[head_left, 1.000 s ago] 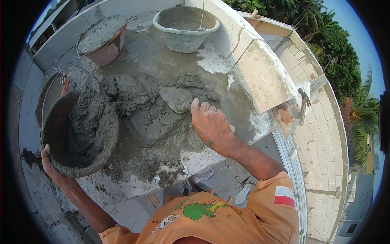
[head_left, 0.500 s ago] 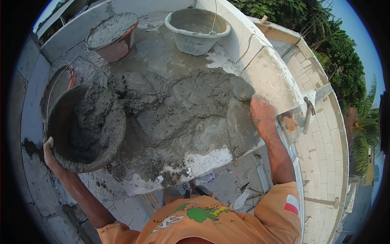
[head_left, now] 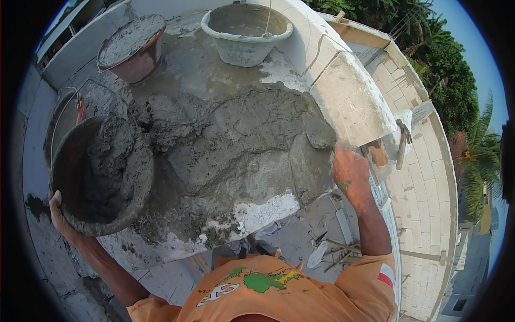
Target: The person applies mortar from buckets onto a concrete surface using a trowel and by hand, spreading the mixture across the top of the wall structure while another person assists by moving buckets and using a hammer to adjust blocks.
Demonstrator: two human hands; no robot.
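Note:
A trowel (head_left: 320, 132) is in my right hand (head_left: 351, 169), whose fingers are wrapped round its handle at the right end of the slab. Its grey, mortar-smeared blade lies on the right edge of a broad spread of wet mortar (head_left: 236, 126). On the left, a bucket (head_left: 102, 229) leans over on its side, its mouth facing up and toward the spread. Thick mortar fills part of it and spills out at its right. My left hand (head_left: 60, 214) grips the bucket's outer left side, with the thumb at the rim; the other fingers are partly hidden.
A reddish bucket full of mortar (head_left: 131, 47) and a pale, wide bucket (head_left: 248, 45) stand at the back. Another bucket (head_left: 60, 111) sits behind the tipped one. A low curved wall (head_left: 351, 94) borders the right, with a hammer (head_left: 403, 144) beyond it. Debris lies below the near slab edge.
My right hand and the trowel have come nearer to me, and more of the blade shows. My left hand stays on the tipped bucket. The whole view has shifted slightly.

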